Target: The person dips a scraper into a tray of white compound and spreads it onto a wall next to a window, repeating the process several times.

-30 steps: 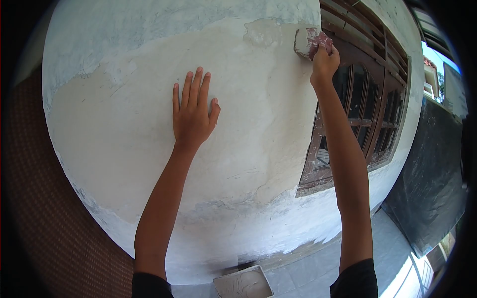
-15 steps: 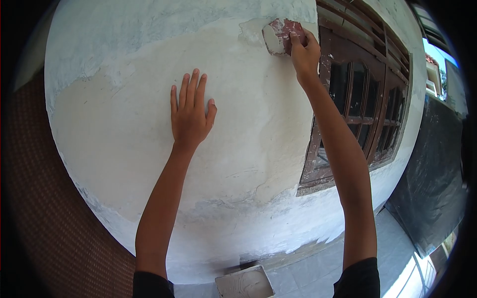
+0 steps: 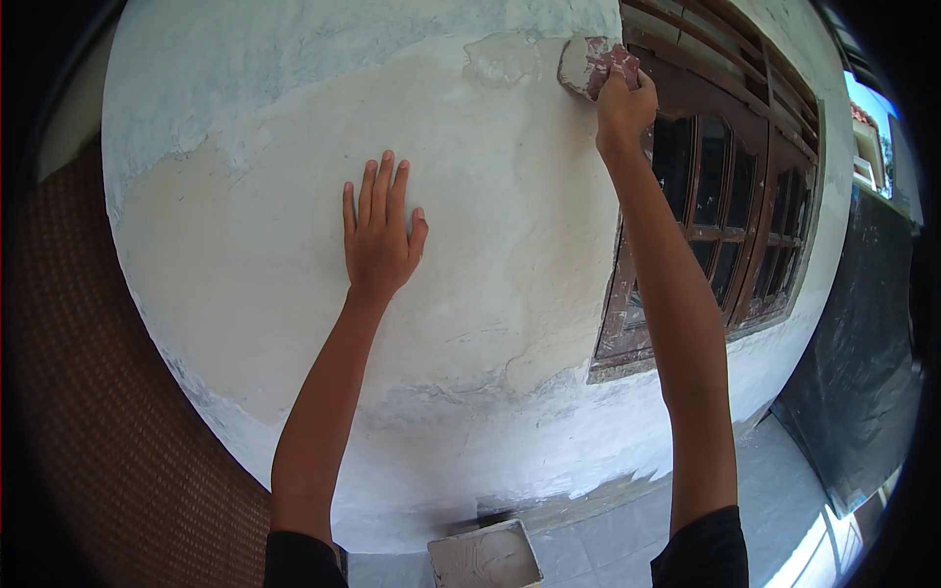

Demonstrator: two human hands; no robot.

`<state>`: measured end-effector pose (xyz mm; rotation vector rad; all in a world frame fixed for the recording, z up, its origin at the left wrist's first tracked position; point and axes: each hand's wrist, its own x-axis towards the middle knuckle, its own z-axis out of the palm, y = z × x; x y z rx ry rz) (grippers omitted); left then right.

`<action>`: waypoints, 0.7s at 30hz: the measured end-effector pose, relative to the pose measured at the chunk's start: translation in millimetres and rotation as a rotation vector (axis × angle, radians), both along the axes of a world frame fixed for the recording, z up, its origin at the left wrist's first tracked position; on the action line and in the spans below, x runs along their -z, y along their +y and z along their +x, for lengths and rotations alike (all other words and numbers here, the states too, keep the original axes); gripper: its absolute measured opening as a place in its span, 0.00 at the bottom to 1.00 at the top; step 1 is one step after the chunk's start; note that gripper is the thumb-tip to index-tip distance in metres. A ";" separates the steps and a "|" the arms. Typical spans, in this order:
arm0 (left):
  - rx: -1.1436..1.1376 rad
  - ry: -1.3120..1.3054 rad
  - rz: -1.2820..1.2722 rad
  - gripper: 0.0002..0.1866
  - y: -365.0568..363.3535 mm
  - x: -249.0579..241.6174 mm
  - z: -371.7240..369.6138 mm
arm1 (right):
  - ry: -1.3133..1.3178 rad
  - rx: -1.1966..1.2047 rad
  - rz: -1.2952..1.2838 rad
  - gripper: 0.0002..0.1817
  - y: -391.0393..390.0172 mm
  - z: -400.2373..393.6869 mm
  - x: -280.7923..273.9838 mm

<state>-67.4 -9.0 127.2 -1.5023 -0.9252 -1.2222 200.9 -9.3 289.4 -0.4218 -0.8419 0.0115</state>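
My left hand lies flat on the wall, its fingers pointing up and the thumb apart. Up at the right, my right hand grips a reddish scraper, a flat plate smeared with pale filler. The scraper is at the wall, close beside the upper left corner of the window frame. To its left shows a damp-looking patch of filler. Smooth cream filler covers the wall's middle, with bluish-white older paint above and below.
A brown wooden window with glass panes fills the right side. On the grey tiled floor stands a tray of filler near the wall's foot. A dark sheet leans at the far right; brown patterned tiling lies left.
My right hand has moved the scraper rightward, toward the window frame, uncovering more of the filler patch. My left hand stays flat on the wall. The view has shifted slightly.
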 end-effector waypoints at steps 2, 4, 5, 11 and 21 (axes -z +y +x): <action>0.003 -0.003 -0.006 0.30 -0.3 2.8 2.4 | -0.014 -0.128 0.124 0.17 2.9 -2.7 3.8; 0.007 -0.009 -0.009 0.30 -0.4 4.5 3.0 | -0.243 -0.032 0.095 0.18 9.2 -13.6 13.8; 0.005 -0.002 -0.011 0.30 -0.3 6.1 3.2 | -0.474 0.065 0.066 0.18 10.1 -15.5 18.0; -0.054 -0.008 -0.040 0.30 -0.3 26.6 5.7 | -0.028 0.106 -0.100 0.21 15.1 27.8 9.5; -0.006 -0.066 -0.150 0.31 -10.6 51.0 21.7 | -0.304 0.172 -0.167 0.18 5.2 -5.9 39.2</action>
